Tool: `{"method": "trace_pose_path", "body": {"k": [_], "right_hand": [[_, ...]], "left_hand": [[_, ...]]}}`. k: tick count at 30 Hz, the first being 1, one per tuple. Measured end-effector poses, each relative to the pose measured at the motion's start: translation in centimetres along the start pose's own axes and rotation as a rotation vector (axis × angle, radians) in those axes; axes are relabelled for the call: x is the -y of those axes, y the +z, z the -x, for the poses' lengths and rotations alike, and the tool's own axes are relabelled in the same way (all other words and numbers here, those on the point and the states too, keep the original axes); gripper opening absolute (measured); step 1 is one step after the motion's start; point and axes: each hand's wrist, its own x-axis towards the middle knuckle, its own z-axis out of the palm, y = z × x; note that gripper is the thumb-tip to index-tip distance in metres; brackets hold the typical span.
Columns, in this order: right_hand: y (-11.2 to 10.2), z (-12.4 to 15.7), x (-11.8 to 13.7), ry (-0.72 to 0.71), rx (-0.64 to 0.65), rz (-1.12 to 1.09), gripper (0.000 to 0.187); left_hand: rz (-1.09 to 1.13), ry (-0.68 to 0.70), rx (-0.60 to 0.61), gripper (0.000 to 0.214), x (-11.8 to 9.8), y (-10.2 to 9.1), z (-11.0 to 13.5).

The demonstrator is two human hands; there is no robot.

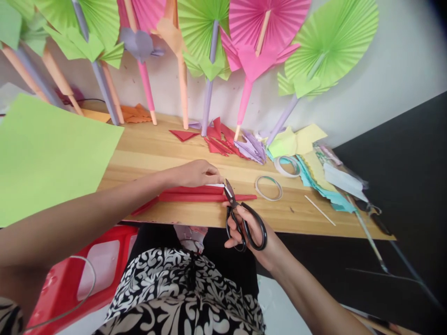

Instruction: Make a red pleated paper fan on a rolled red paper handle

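My left hand (197,173) rests on a rolled red paper tube (202,195) lying along the front of the wooden table (157,149); its fingers pinch a strip of white tape (219,185) at the tube. My right hand (249,230) grips black scissors (240,218), fingers through the handles. The scissor blades point up and meet the tape just right of my left fingertips.
Two tape rolls (268,187) lie right of the scissors, with a thin stick (319,210) beyond. Red and lilac paper scraps (230,142) sit at the back. Paper fans (258,28) lean on the wall. A green sheet (45,153) covers the left; a red stool (98,270) stands below.
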Motion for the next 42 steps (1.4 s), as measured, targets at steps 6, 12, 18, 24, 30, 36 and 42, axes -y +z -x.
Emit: {"method": "trace_pose_path", "body": {"k": [6, 12, 18, 24, 30, 36, 42], "right_hand": [[-0.5, 0.9, 0.7, -0.073, -0.073, 0.148, 0.046], [-8.3, 2.1, 6.0, -0.41, -0.532, 1.401, 0.045], [-11.4, -0.2, 9.0, -0.578, -0.746, 1.95, 0.037], [-3.5, -4.2, 6.6, -0.639, -0.18, 1.271, 0.035], [-0.5, -7.3, 3.9, -0.606, -0.126, 0.916, 0.028], [-1.9, -7.1, 3.9, -0.593, -0.23, 0.843, 0.035], [-4.2, -7.2, 3.9, -0.564, -0.304, 0.792, 0.037]], "left_hand": [[0.098, -0.048, 0.033, 0.021, 0.8, 0.2, -0.8], [0.097, -0.076, 0.036, 0.02, 0.5, -0.3, -1.4], [0.122, -0.094, 0.055, 0.026, 0.4, -0.8, -1.0], [0.113, -0.076, -0.017, 0.027, 0.6, -0.1, -0.9], [0.111, -0.072, -0.099, 0.024, -0.1, 0.5, -0.5], [0.002, -0.208, -0.144, 0.049, 1.5, -1.7, 0.8], [0.029, -0.172, -0.072, 0.035, 3.8, -4.2, 4.4]]}}
